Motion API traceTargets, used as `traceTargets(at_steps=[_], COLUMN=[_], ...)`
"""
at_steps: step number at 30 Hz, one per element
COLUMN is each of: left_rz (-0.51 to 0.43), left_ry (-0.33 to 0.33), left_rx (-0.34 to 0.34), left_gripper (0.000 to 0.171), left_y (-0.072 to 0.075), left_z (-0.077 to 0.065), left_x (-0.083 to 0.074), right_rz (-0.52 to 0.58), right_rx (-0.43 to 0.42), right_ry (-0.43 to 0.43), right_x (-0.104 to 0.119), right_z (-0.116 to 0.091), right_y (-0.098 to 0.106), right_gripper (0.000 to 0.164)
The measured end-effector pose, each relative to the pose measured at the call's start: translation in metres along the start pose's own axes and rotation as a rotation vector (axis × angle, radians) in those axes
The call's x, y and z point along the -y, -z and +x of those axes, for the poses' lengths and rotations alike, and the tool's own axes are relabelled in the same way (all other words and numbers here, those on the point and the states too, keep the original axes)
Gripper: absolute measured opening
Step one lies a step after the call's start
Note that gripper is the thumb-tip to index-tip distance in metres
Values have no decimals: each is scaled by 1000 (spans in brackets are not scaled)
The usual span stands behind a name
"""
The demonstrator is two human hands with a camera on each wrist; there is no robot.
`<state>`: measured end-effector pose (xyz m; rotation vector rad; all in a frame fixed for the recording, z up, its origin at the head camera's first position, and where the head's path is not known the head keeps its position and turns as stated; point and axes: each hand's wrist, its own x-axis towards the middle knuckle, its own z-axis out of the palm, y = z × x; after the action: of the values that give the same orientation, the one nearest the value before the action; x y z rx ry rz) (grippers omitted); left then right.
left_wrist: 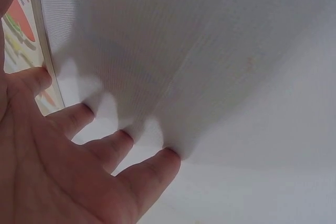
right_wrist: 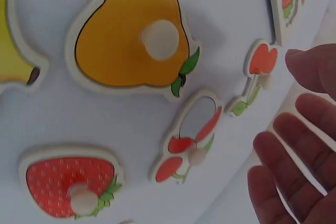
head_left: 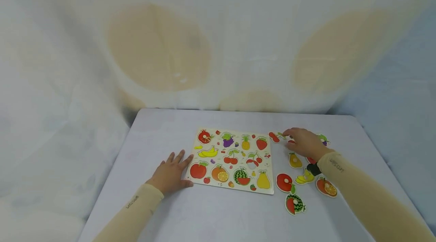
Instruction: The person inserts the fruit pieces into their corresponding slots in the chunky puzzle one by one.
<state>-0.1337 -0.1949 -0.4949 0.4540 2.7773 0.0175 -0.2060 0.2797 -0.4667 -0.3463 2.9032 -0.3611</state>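
White bench (head_left: 211,215) carries one fruit puzzle board (head_left: 242,162) near its middle, printed with eleven large fruit pictures and many smaller ones. Nine loose fruit pieces can be counted to the right of the board, one of each: cherries piece (head_left: 274,137), red-and-grey oval piece (right_wrist: 198,118), pear piece (right_wrist: 121,40), strawberry piece (right_wrist: 50,182), bananas piece (head_left: 305,178), grapes piece (head_left: 321,138), orange piece (head_left: 323,186), apple piece (head_left: 283,181) and watermelon piece (head_left: 291,205). Pale round knobs are visible on several pieces; further pieces may lie behind the right arm, so the total cannot be confirmed. Two hands are present. Left hand (head_left: 171,174): fingers straight and spread, thumb apart, with the index fingertip against the left edge of the board and the other three fingertips on the bench. Right hand (head_left: 304,143): thumb separated from the slightly bent fingers, grip unclosed, nothing held; the thumb tip is just beside the cherries piece, with a narrow gap visible in the right wrist view. Small dark lettering on the left sleeve (head_left: 126,215) and right sleeve (head_left: 361,192) appears to read "Let's Slim".
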Motion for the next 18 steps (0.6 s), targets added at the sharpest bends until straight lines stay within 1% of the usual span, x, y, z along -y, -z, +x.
traceTargets(at_steps=[2, 8, 13, 18], left_rz=[3, 11, 18, 11], left_ry=[-3, -4, 1, -7], left_rx=[-6, -13, -16, -25], left_gripper=[96, 97, 98, 98], left_y=[-2, -7, -10, -7], left_z=[0, 1, 2, 1], left_x=[1, 4, 5, 4], right_rz=[-11, 15, 17, 14], right_rx=[-11, -34, -61, -60], right_ry=[-22, -106, -136, -162], right_x=[0, 4, 5, 7], right_z=[4, 20, 33, 42], right_y=[-5, -20, -32, -41], right_gripper=[45, 54, 59, 60])
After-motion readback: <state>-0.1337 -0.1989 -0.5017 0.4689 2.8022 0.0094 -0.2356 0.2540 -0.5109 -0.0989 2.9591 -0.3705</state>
